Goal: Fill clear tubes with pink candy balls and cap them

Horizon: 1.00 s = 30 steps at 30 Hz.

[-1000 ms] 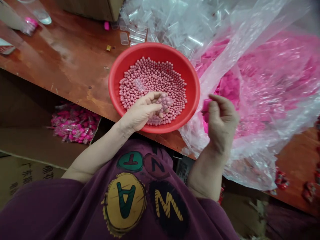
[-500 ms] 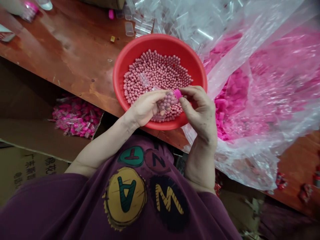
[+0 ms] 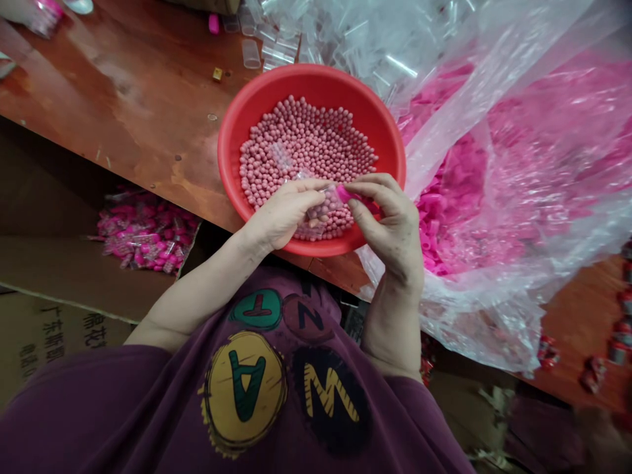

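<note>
A: Your left hand (image 3: 284, 214) is closed round the tube (image 3: 320, 207), fingers curled about it. Your right hand (image 3: 390, 224) pinches the cap (image 3: 344, 193) between thumb and forefinger.

B: And where does the tube sit?

A: Over the near side of the bowl (image 3: 230, 158), just above the beads (image 3: 306, 141), between your two hands. It is clear and packed with the same beads, so part of it is hard to pick out against the heap.

B: What has changed from half a second back?

A: Little in your left hand; it holds the same spot. Your right hand has dropped a touch and closed in. The cap then stood just off the tube's end, and now it touches it. A second ago that hand was out over the bag (image 3: 494, 197), well apart from the left one.

B: Is the cap seated?

A: That cannot be told; your fingertips cover the joint.

B: Which way does the tube point?

A: Its long axis lies close to level, running across you from left to right. The end you are capping points right and slightly away from you, at the cap. The other end is hidden in your left palm.
</note>
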Each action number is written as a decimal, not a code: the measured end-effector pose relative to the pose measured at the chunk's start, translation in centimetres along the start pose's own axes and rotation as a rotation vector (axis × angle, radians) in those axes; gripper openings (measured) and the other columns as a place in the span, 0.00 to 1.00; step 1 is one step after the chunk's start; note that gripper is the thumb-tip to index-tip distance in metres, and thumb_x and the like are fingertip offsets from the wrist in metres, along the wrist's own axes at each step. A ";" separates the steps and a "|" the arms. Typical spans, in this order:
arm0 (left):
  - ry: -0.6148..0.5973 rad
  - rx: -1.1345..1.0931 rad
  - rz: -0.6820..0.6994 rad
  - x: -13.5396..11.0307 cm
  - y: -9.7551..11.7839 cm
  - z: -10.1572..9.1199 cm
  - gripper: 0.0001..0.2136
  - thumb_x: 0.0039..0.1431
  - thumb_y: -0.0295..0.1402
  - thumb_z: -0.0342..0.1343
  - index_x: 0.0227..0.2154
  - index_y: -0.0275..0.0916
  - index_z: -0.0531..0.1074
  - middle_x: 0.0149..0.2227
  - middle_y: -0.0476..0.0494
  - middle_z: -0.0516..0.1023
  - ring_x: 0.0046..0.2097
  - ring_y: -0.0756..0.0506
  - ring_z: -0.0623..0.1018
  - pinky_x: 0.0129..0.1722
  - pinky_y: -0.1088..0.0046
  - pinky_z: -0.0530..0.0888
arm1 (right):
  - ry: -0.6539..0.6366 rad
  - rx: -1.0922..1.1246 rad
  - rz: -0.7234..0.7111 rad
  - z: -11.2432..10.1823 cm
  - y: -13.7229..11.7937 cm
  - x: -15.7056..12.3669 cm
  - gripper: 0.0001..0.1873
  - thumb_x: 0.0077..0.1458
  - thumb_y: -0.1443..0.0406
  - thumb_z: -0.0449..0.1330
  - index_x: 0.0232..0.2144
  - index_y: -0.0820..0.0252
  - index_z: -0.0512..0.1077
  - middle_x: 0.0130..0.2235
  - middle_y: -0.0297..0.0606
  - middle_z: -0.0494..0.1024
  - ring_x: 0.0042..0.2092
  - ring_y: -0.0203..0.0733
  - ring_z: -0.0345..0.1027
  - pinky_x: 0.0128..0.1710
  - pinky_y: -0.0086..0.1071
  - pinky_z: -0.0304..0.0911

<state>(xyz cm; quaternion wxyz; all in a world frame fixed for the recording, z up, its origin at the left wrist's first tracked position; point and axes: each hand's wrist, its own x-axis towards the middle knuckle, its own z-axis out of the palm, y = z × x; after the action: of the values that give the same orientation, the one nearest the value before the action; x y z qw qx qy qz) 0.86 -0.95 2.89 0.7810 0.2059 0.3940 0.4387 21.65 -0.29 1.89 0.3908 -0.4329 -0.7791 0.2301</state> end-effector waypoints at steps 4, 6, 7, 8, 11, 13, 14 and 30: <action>-0.005 -0.030 -0.034 0.0 0.2 0.1 0.06 0.62 0.21 0.59 0.38 0.32 0.81 0.31 0.46 0.78 0.28 0.53 0.74 0.25 0.81 0.65 | 0.046 -0.007 0.017 -0.2 -0.3 -0.2 0.13 0.72 0.64 0.65 0.53 0.39 0.83 0.53 0.39 0.84 0.54 0.53 0.78 0.57 0.55 0.80; -0.037 -0.035 -0.059 0.1 0.3 0.0 0.07 0.61 0.21 0.59 0.38 0.32 0.81 0.30 0.46 0.77 0.26 0.53 0.73 0.23 0.80 0.64 | 0.035 0.009 0.007 -0.1 -0.5 -0.2 0.13 0.71 0.65 0.66 0.53 0.42 0.83 0.53 0.39 0.84 0.53 0.51 0.79 0.54 0.53 0.82; -0.043 -0.033 -0.077 0.1 0.4 0.0 0.07 0.60 0.21 0.59 0.38 0.32 0.81 0.30 0.46 0.77 0.26 0.53 0.72 0.23 0.80 0.63 | 0.033 0.019 -0.012 0.0 -0.5 -0.2 0.12 0.70 0.65 0.66 0.53 0.45 0.83 0.52 0.39 0.84 0.52 0.51 0.80 0.52 0.52 0.83; -0.042 -0.029 -0.094 0.1 0.4 -0.1 0.08 0.59 0.21 0.58 0.38 0.32 0.81 0.29 0.45 0.77 0.25 0.53 0.72 0.22 0.79 0.63 | 0.032 0.031 -0.029 0.1 -0.4 -0.2 0.12 0.70 0.66 0.66 0.52 0.47 0.84 0.51 0.39 0.85 0.52 0.50 0.81 0.52 0.51 0.83; -0.033 0.011 -0.104 0.1 0.3 -0.3 0.07 0.60 0.21 0.58 0.35 0.33 0.81 0.28 0.45 0.77 0.23 0.53 0.73 0.20 0.80 0.61 | 0.043 0.052 -0.044 0.3 0.1 -0.3 0.12 0.69 0.66 0.67 0.51 0.47 0.84 0.51 0.38 0.85 0.53 0.48 0.82 0.55 0.48 0.82; -0.041 0.062 -0.083 0.2 0.2 -0.3 0.06 0.60 0.23 0.58 0.32 0.33 0.80 0.27 0.45 0.77 0.22 0.54 0.72 0.19 0.81 0.59 | 0.049 0.034 -0.037 0.4 0.4 -0.4 0.11 0.69 0.66 0.67 0.51 0.47 0.84 0.51 0.37 0.85 0.54 0.48 0.82 0.56 0.48 0.81; -0.044 0.088 -0.073 0.2 0.1 -0.4 0.06 0.61 0.23 0.58 0.31 0.34 0.80 0.27 0.46 0.77 0.21 0.54 0.72 0.18 0.81 0.57 | 0.047 0.019 -0.031 0.4 0.5 -0.5 0.11 0.69 0.65 0.67 0.50 0.47 0.84 0.51 0.37 0.85 0.54 0.48 0.81 0.56 0.49 0.81; 0.030 0.229 -0.021 -0.1 0.0 -0.3 0.20 0.63 0.28 0.64 0.58 0.31 0.81 0.24 0.47 0.79 0.22 0.48 0.78 0.17 0.80 0.61 | 0.089 -0.015 0.023 0.5 0.5 -1.8 0.13 0.69 0.67 0.65 0.50 0.46 0.84 0.51 0.38 0.85 0.54 0.49 0.81 0.57 0.50 0.80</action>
<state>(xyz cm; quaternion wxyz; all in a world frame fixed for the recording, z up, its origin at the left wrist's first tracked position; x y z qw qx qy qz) 0.53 -1.06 2.75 0.7508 0.2830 0.4554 0.3859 22.08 -1.59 0.50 0.4191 -0.4546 -0.7575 0.2095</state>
